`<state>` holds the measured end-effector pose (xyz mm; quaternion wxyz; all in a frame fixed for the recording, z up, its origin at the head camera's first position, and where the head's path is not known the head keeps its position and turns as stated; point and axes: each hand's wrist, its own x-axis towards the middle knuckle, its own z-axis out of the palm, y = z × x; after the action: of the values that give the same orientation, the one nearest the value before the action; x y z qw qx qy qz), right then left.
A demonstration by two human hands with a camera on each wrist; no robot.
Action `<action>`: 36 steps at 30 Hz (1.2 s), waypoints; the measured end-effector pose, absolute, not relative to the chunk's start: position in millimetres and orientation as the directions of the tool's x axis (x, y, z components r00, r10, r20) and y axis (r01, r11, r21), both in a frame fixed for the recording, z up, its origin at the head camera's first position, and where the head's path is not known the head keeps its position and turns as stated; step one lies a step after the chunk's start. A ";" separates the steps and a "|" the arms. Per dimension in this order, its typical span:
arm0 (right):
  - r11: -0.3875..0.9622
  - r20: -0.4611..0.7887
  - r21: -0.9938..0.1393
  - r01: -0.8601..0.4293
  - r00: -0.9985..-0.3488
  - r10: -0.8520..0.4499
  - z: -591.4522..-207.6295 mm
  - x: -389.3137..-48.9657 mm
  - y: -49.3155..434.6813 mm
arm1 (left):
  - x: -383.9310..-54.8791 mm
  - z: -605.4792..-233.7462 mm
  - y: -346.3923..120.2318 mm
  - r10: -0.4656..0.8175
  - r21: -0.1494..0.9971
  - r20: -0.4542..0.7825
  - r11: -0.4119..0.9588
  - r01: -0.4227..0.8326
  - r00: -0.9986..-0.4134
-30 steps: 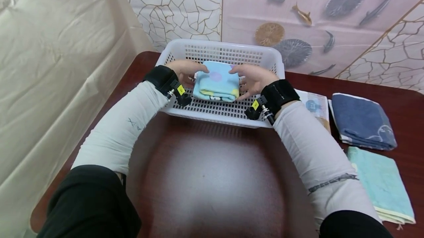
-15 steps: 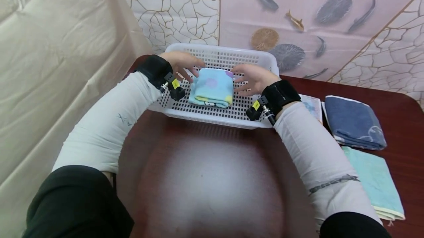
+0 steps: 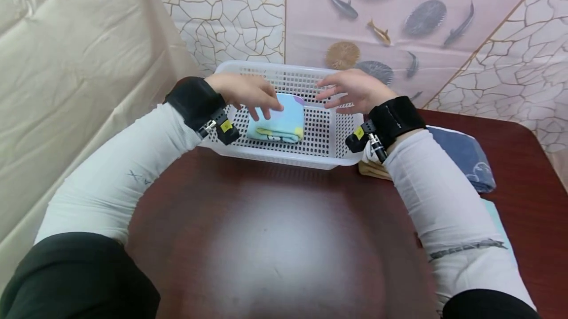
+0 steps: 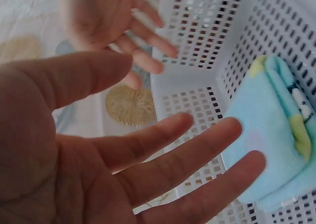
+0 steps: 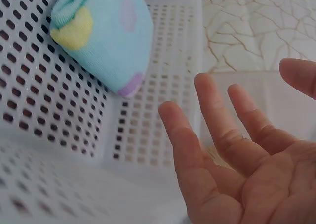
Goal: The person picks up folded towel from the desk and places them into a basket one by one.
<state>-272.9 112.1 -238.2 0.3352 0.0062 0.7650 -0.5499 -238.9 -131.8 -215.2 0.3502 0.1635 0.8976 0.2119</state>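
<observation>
A folded light-blue towel (image 3: pixel 284 121) with yellow and purple patches lies on the floor of a white plastic basket (image 3: pixel 293 157), toward its left side. Over the towel's left part hovers my left hand (image 3: pixel 246 93), fingers spread and holding nothing; in the left wrist view its palm (image 4: pixel 94 179) shows bare. My right hand (image 3: pixel 357 91) is raised above the basket's right end, apart from the towel. The right wrist view shows the right hand (image 5: pixel 242 169) with loosely extended fingers and nothing in them, the blue towel (image 5: pixel 111 36) beyond.
Right of the basket lie a folded dark-blue towel (image 3: pixel 463 154), a tan-and-white folded cloth (image 3: pixel 374 168) and a mint-green towel (image 3: pixel 494 210), the last mostly behind the right sleeve. A patterned wall covering (image 3: pixel 230 13) rises behind the dark red table (image 3: pixel 266 240); beige fabric (image 3: pixel 88 62) hangs at left.
Both hands have come away from the blue towel and lifted; the right hand moved right and up, the left rose above the towel. The towel stays in the basket. The head view shifted slightly.
</observation>
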 end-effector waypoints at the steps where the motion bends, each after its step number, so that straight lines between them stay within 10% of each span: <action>1: 0.395 -0.514 -0.839 0.374 -0.780 -0.355 -235.4 -272.6 114.8 | -234.3 -215.1 -133.4 0.454 0.487 -0.550 0.856 0.172 -0.701; 21: 0.449 -0.494 -0.819 0.357 -0.837 -0.235 -236.8 -279.3 217.3 | -163.4 -226.1 -188.8 0.453 0.523 -0.103 0.782 0.339 -0.886; 36: 0.665 -0.524 -0.676 0.318 -0.842 -0.130 -301.6 -270.5 268.1 | -141.1 -276.7 -239.9 0.452 0.390 0.068 0.808 0.441 -0.889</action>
<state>-270.5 268.1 -301.6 0.2759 0.0539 0.8696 -0.4059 -141.1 -239.9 -276.7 0.0139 0.2349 0.9508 0.2014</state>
